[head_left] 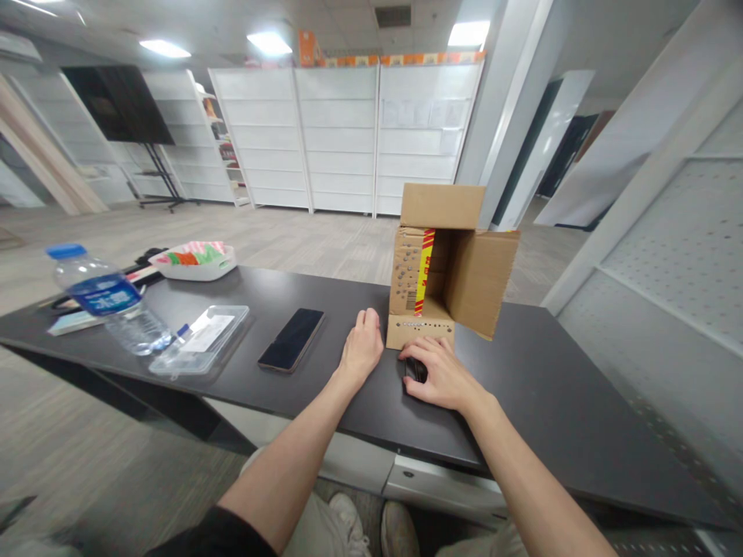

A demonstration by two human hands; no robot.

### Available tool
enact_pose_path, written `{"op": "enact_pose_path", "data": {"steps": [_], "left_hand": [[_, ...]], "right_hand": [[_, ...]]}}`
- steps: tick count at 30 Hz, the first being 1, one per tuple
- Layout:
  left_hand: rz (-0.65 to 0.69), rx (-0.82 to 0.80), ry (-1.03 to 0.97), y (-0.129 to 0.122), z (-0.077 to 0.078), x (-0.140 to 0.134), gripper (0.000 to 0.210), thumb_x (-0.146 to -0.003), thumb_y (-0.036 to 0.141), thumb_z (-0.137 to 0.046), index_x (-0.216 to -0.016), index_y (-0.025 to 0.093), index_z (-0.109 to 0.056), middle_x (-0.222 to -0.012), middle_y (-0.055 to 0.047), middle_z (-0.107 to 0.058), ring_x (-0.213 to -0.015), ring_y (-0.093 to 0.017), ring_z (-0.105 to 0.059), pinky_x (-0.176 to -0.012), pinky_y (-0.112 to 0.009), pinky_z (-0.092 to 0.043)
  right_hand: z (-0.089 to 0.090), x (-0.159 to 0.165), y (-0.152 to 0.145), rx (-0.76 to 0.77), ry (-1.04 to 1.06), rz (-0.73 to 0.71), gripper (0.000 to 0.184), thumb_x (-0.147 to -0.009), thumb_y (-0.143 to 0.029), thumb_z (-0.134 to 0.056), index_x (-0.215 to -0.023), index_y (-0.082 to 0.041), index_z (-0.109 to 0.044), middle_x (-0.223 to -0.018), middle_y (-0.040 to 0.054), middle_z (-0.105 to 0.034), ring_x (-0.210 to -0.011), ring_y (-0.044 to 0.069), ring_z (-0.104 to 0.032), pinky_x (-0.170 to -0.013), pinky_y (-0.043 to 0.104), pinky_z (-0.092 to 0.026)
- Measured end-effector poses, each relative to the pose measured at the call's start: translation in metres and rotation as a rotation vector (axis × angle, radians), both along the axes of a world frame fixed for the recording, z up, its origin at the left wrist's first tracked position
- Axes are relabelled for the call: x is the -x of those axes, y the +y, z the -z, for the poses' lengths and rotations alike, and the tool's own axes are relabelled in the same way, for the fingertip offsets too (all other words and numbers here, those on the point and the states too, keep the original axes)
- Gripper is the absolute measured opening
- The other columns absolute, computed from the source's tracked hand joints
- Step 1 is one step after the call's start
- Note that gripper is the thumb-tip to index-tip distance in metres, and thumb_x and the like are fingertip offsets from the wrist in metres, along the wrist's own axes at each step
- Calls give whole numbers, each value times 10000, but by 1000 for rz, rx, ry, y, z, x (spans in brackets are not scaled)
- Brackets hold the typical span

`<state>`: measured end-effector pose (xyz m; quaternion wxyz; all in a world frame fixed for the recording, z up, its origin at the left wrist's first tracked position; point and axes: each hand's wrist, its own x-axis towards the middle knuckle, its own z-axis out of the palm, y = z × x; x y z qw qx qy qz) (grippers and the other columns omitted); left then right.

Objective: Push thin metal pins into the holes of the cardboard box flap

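An opened cardboard box (400, 271) with yellow and red tape stands on the dark table, its flaps spread and its opening towards me. Small holes and silver dots mark its left side and lower flap. My left hand (364, 342) rests closed on the tabletop just left of that flap; whatever it holds, if anything, is hidden. In front of the box, my right hand (438, 371) curls its thumb and fingers around a small black object (413, 369), whose kind I cannot make out. A phone (292, 339) lies left of my left hand.
Further left are a clear plastic case (203, 340), a tilted water bottle (110, 298) with a blue cap, and a white tray (194, 271) of colourful packets. The table's (557, 402) front edge runs close to my forearms. White shelves (342, 139) stand beyond.
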<state>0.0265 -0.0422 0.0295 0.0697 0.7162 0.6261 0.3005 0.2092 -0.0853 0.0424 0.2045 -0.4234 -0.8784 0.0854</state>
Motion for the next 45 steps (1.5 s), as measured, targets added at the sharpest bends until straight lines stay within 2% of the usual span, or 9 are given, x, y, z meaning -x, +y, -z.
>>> {"op": "enact_pose_path", "data": {"steps": [29, 45], "left_hand": [[10, 15, -24, -1, -2, 0, 152, -956, 139, -349, -994, 202, -481, -1040, -86, -582, -967, -197, -635, -838, -308, -480], [9, 3, -21, 0, -1, 0, 147, -954, 138, -347, -979, 207, -474, -1035, -82, -580, -960, -192, -637, -834, -307, -483]], "right_hand": [[0, 1, 2, -21, 53, 10, 177, -772, -211, -637, -948, -200, -653, -958, 56, -718, -959, 236, -608, -901, 389, -360], [2, 1, 4, -47, 113, 5, 107, -812, -185, -598, -882, -211, -675, -858, 35, -722, -849, 210, -624, -849, 373, -429]]}}
